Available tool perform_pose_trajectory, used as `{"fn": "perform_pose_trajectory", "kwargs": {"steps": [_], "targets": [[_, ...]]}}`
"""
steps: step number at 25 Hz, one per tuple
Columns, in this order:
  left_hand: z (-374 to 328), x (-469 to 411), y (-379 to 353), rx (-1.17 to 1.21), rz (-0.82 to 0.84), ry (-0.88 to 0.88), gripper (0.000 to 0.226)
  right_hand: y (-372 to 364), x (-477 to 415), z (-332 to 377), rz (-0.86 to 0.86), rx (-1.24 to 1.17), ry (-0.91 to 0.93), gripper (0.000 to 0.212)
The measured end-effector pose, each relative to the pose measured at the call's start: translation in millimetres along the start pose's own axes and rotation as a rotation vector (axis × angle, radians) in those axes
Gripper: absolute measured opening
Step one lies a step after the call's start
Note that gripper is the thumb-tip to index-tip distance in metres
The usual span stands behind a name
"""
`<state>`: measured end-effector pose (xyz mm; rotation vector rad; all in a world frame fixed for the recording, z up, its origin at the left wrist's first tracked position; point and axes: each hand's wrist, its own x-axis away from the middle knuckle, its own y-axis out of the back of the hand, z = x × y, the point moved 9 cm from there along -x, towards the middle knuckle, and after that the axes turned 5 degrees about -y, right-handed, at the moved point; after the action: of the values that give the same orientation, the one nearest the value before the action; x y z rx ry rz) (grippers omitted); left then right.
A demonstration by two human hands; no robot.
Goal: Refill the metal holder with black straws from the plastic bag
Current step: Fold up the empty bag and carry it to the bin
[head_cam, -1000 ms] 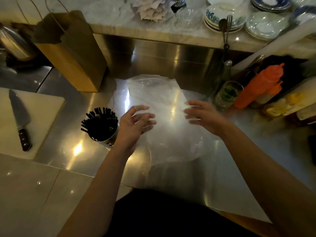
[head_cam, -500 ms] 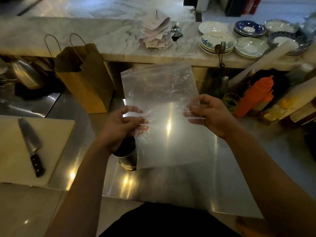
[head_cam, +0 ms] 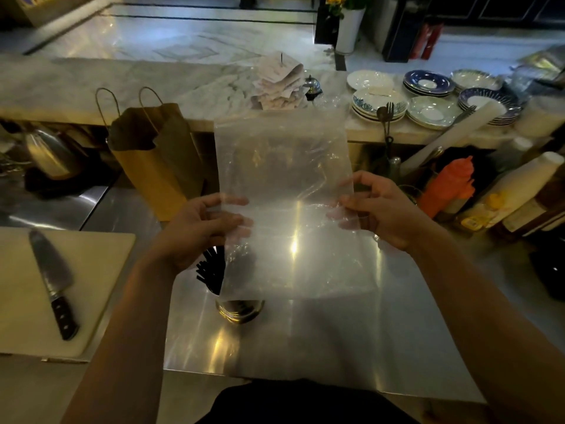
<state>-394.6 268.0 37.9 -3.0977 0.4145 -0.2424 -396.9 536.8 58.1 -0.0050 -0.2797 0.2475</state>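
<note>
A clear plastic bag (head_cam: pixel 284 179) is held up flat in front of me over the steel counter; it looks empty and see-through. My left hand (head_cam: pixel 198 231) pinches its left edge and my right hand (head_cam: pixel 379 209) pinches its right edge. Below the bag stands the metal holder (head_cam: pixel 240 310) on the counter, with black straws (head_cam: pixel 211 270) sticking out of its top. My left wrist and the bag's lower edge cover part of the holder.
A brown paper bag (head_cam: pixel 156 160) stands behind left. A knife (head_cam: pixel 53 280) lies on a cutting board (head_cam: pixel 101 270) at left. An orange squeeze bottle (head_cam: pixel 449 185), stacked plates (head_cam: pixel 428 84) and a spike of receipts (head_cam: pixel 278 84) sit toward the right and back.
Both hands took hold of the bag that lay on the counter and lifted it upright. My view has tilted up, so the holder now appears lower and nearer.
</note>
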Motion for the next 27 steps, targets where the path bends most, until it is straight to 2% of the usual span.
{"fn": "perform_pose_trajectory", "kwargs": {"steps": [3, 6, 8, 10, 13, 15, 17, 18, 20, 22, 23, 25, 27], "targets": [[-5, -1, 4, 0.047, -0.023, -0.04, 0.029, -7, -1, 1, 0.097, 0.019, -0.012, 0.031], [-15, 2, 3, 0.072, -0.009, -0.116, 0.028, 0, -6, 4, 0.064, 0.005, 0.036, 0.028], [-18, 4, 1, 0.021, 0.018, -0.156, 0.046, 4, -9, 8, 0.049, 0.065, 0.06, 0.041], [-20, 6, 2, 0.049, 0.052, -0.16, 0.055, 5, -10, 12, 0.053, 0.122, 0.091, 0.046], [-26, 3, 8, 0.112, 0.057, -0.122, 0.037, 2, -9, 22, 0.088, 0.158, 0.135, 0.035], [-36, -2, 3, -0.182, 0.117, -0.136, 0.023, -6, -10, 30, 0.145, 0.199, 0.156, 0.032], [-40, -6, -26, -0.521, 0.323, -0.126, 0.037, -21, -12, 39, 0.206, 0.259, 0.182, 0.036], [-39, -6, -44, -0.599, 0.433, -0.108, 0.043, -28, -13, 44, 0.217, 0.273, 0.201, 0.04], [-34, -6, -69, -0.593, 0.551, -0.111, 0.036, -37, -15, 53, 0.206, 0.253, 0.242, 0.04], [-32, -8, -72, -0.526, 0.511, -0.154, 0.02, -36, -15, 52, 0.189, 0.086, 0.233, 0.02], [-31, -8, -66, -0.479, 0.456, -0.168, 0.016, -33, -15, 43, 0.191, -0.026, 0.178, 0.025], [-26, -7, -52, -0.361, 0.309, -0.165, 0.016, -32, -12, 16, 0.254, -0.243, 0.033, 0.063], [-23, -7, -38, -0.282, 0.146, -0.178, 0.018, -43, -5, -7, 0.35, -0.421, -0.056, 0.089]]}}
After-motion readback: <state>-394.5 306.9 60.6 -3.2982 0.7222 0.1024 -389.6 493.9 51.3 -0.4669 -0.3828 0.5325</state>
